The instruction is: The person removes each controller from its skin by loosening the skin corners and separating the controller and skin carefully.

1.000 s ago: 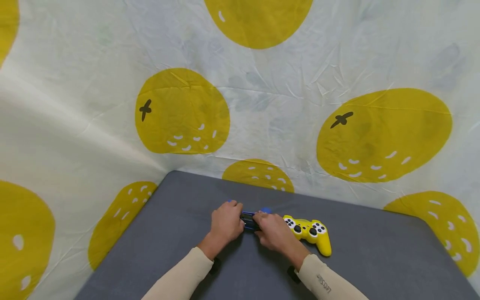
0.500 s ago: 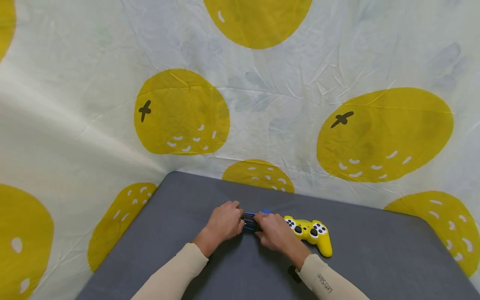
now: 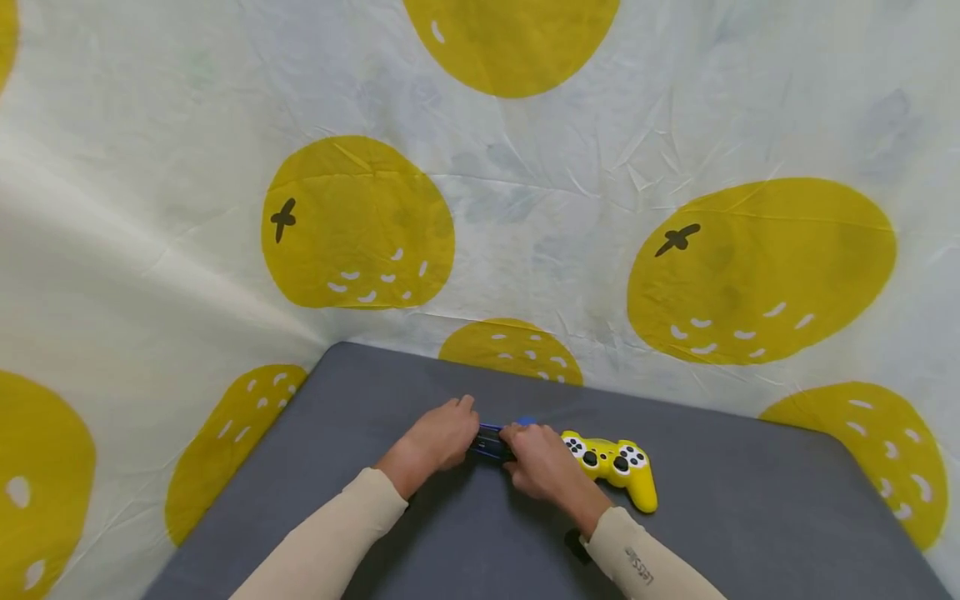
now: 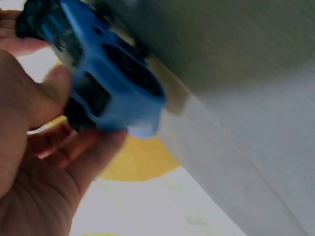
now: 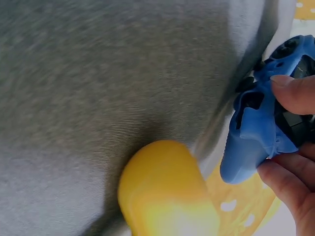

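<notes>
Both hands hold a black game controller [image 3: 491,443] partly wrapped in a blue silicone cover [image 4: 123,93]. My left hand [image 3: 442,432] grips its left end; in the left wrist view the thumb is against the near side and the fingers lie under the blue edge. At the other end my right hand [image 3: 546,462] pinches the blue cover [image 5: 251,132], thumb on top and fingers below, black plastic showing through the openings. The hands hide much of it in the head view. A yellow game controller [image 3: 611,467] with black sticks lies right beside my right hand.
A dark grey table [image 3: 720,517] lies under the hands. White cloth [image 3: 540,250] printed with large yellow fruit hangs behind the table and along its left side. In the right wrist view the yellow controller's grip [image 5: 162,187] is close to the blue cover.
My left forearm has swung outward to the left, and the left hand has turned at the controller's end. The right hand keeps its hold. The yellow controller stays in place.
</notes>
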Available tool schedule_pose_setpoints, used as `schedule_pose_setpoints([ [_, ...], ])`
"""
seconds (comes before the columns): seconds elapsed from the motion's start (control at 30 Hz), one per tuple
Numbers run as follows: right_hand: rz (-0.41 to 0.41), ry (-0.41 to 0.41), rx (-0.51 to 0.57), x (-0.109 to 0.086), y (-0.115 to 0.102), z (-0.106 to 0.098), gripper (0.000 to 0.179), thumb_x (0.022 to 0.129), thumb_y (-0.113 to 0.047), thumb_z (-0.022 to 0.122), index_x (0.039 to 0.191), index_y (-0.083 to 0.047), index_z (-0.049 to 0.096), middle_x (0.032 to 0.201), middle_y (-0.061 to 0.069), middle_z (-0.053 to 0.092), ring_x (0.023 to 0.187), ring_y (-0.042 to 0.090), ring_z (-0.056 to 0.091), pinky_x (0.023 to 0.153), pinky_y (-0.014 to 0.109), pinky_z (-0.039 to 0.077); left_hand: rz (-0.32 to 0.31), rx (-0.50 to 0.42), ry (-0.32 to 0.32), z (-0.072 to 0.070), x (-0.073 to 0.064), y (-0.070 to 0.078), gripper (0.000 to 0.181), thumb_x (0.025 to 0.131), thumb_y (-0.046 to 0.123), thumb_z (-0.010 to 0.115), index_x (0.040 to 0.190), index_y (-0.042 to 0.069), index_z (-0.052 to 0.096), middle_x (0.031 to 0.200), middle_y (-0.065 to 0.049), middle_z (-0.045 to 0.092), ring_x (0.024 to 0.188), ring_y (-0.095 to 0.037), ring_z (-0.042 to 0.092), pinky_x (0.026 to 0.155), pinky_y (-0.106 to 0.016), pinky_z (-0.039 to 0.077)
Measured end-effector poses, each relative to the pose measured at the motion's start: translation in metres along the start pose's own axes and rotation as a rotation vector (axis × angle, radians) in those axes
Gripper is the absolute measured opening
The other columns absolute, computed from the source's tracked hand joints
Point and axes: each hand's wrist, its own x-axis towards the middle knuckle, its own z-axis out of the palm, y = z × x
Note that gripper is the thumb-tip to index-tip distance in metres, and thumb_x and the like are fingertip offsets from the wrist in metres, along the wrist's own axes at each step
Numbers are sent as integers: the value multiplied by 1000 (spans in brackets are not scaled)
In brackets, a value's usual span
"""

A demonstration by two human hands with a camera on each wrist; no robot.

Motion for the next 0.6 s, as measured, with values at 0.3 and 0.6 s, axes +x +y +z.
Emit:
schedule_pose_setpoints([
  [0.3,27,-4,23,2,4,0,18,81,-13,85,91,-11,70,79,2,67,66,21,63,61,35,52,30,-259,25,9,-5,-21,25,109,27,54,117,6,65,110,-8,53,84,-15,53,77,-29,50],
  [0.6,56,-42,93,3,5,-2,12,82,-13,82,88,-13,71,70,-2,64,58,12,53,56,28,43,-1,-600,135,26,-10,-37,17,110,14,51,94,10,59,97,-3,38,75,-13,41,72,-28,37],
])
